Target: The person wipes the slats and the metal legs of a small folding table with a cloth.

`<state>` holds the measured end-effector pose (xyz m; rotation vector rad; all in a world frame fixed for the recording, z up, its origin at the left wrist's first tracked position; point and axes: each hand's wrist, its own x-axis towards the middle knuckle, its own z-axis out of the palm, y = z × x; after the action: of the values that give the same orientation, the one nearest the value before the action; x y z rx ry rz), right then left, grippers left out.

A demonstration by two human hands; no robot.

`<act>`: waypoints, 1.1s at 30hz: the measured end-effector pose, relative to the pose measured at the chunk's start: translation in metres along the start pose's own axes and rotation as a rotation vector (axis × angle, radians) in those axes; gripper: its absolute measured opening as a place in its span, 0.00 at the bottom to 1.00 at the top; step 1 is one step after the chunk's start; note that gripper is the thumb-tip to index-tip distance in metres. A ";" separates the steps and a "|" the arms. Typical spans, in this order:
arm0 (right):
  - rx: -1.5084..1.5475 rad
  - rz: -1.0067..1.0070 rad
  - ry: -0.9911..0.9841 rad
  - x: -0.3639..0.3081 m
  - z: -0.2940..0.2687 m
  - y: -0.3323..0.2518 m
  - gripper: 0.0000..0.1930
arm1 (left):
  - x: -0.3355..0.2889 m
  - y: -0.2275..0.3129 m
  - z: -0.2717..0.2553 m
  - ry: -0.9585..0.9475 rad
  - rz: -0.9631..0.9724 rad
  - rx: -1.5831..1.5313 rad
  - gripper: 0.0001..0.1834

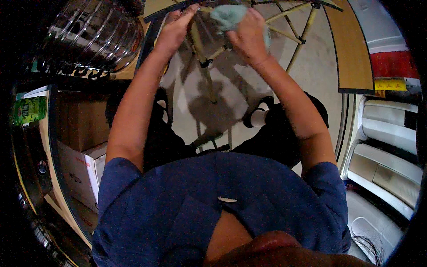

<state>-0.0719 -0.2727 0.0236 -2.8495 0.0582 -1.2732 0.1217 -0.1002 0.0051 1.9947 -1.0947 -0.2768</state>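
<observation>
A light-green cloth [229, 17] is bunched in my right hand [251, 38], which is closed on it at the top of the view. The cloth lies against a folding frame of beige tubes [283, 34] with black joints. To its left, my left hand [175, 30] has its fingers closed around a beige tube [205, 9] of the same frame. Part of that grip is hidden by the hand itself. Other legs of the frame reach down toward the floor between my knees.
On the left stand a shiny ribbed metal vessel [95, 33], a green-labelled jar [30, 110] and cardboard boxes [82, 120]. A wooden board [350, 44] with dark edging runs along the right. Beyond it are white plastic bins [389, 115]. The grey floor [218, 115] carries shadows.
</observation>
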 end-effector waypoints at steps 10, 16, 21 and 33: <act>-0.180 0.067 -0.166 -0.006 0.008 0.016 0.22 | -0.005 0.080 -0.011 0.049 -0.683 -0.380 0.35; -0.127 0.030 -0.003 -0.025 -0.026 0.037 0.24 | 0.013 0.062 -0.001 0.195 -0.774 -0.371 0.41; 0.282 0.651 0.315 -0.047 -0.049 0.082 0.16 | 0.024 0.026 -0.002 0.205 -0.517 -0.557 0.40; 0.066 0.603 -0.048 -0.065 -0.008 0.123 0.26 | 0.025 0.040 0.021 0.305 -0.366 -0.758 0.26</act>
<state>-0.1244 -0.3929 -0.0234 -2.4980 0.7869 -1.0431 0.1014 -0.1430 0.0267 1.4592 -0.3352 -0.4768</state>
